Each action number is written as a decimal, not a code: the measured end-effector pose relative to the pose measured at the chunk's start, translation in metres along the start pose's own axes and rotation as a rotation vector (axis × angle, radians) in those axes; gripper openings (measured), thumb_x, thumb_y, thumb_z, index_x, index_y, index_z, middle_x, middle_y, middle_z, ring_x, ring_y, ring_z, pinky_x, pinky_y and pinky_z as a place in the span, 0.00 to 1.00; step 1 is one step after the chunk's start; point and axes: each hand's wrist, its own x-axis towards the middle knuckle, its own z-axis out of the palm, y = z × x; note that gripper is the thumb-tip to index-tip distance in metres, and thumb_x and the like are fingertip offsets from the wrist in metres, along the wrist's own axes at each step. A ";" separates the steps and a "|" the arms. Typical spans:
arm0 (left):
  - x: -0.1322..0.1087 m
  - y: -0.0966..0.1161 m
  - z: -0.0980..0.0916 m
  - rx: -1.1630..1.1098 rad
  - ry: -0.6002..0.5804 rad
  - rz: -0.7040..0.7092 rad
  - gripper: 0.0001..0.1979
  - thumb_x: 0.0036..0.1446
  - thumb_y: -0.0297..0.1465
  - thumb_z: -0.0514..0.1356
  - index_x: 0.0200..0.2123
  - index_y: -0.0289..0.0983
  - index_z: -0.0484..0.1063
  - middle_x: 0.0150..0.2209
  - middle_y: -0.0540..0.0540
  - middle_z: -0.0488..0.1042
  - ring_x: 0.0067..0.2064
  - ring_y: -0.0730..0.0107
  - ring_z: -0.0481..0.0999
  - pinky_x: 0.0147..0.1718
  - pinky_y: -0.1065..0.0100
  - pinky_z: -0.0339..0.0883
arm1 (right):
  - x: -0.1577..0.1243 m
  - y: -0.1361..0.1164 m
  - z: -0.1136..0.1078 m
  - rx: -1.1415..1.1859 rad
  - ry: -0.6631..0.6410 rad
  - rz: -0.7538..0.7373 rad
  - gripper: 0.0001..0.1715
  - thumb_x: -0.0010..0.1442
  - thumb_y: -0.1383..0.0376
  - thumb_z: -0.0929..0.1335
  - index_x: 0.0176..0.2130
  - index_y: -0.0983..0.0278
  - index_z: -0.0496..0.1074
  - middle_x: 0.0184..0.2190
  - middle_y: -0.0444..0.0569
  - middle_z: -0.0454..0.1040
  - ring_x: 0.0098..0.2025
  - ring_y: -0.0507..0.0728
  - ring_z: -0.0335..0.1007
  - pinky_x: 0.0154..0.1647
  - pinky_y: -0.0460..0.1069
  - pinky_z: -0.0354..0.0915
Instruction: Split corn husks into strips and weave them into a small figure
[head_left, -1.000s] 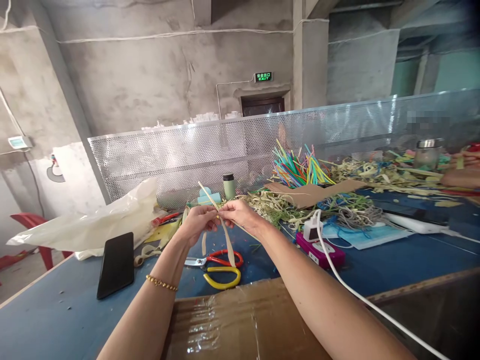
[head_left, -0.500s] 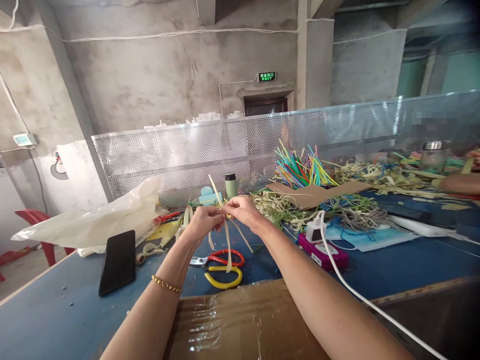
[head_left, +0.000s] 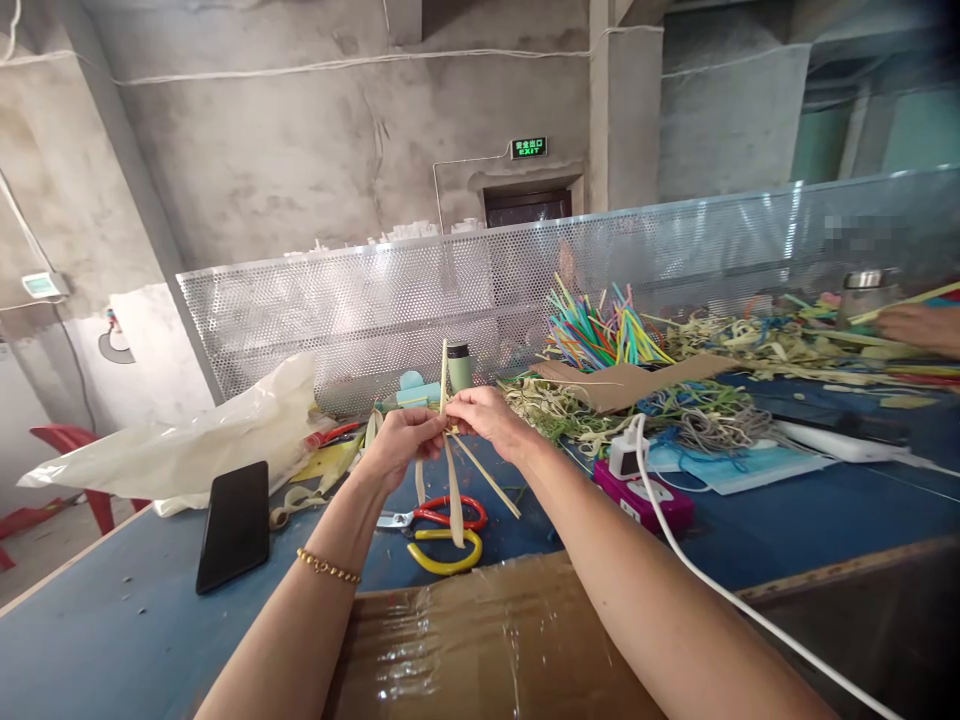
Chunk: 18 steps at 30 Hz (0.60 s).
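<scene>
Pale, flat plant-like strips [head_left: 454, 490] hang from between my two hands, and one strip end points up past the fingertips. My left hand [head_left: 401, 440] pinches them from the left. From the right, my right hand [head_left: 487, 420] pinches the same bundle, its fingertips almost touching the left ones. How the strips cross there is hidden by the fingers. Beneath them on the blue table lies a pair of scissors [head_left: 446, 565] with one red and one yellow handle, the blades partly behind my left wrist.
A taped cardboard box [head_left: 480, 640] is right in front of me. A black phone [head_left: 234, 525] lies to the left. On the right sit a purple power socket [head_left: 652, 500] with a white cable, tangled strings [head_left: 697, 420] and colourful sticks [head_left: 600, 330]. Another person's hand [head_left: 926, 328] is at far right.
The upper strip has swung from leaning left to nearly upright, and a lower strip reaches further right. My hands stay together. The other person's hand has risen at the right edge.
</scene>
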 end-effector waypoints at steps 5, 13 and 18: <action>0.006 -0.004 -0.006 -0.087 0.148 -0.017 0.11 0.46 0.34 0.66 0.21 0.33 0.71 0.19 0.49 0.70 0.18 0.76 0.67 0.19 0.71 0.54 | 0.006 0.005 0.001 -0.351 0.220 -0.189 0.09 0.54 0.68 0.65 0.23 0.66 0.69 0.18 0.43 0.67 0.23 0.50 0.61 0.25 0.45 0.55; 0.010 -0.004 -0.015 -0.167 0.341 -0.028 0.10 0.41 0.32 0.66 0.25 0.31 0.70 0.25 0.42 0.76 0.22 0.72 0.73 0.21 0.71 0.59 | 0.000 0.013 0.014 -0.587 0.095 -0.355 0.05 0.54 0.64 0.69 0.32 0.64 0.74 0.28 0.48 0.76 0.28 0.52 0.67 0.29 0.46 0.57; 0.008 -0.005 -0.011 -0.161 0.317 -0.035 0.10 0.41 0.32 0.65 0.24 0.31 0.70 0.25 0.42 0.76 0.23 0.71 0.73 0.22 0.70 0.59 | 0.001 0.018 0.015 -0.669 0.077 -0.352 0.09 0.52 0.74 0.65 0.31 0.64 0.74 0.27 0.49 0.76 0.29 0.53 0.68 0.29 0.46 0.57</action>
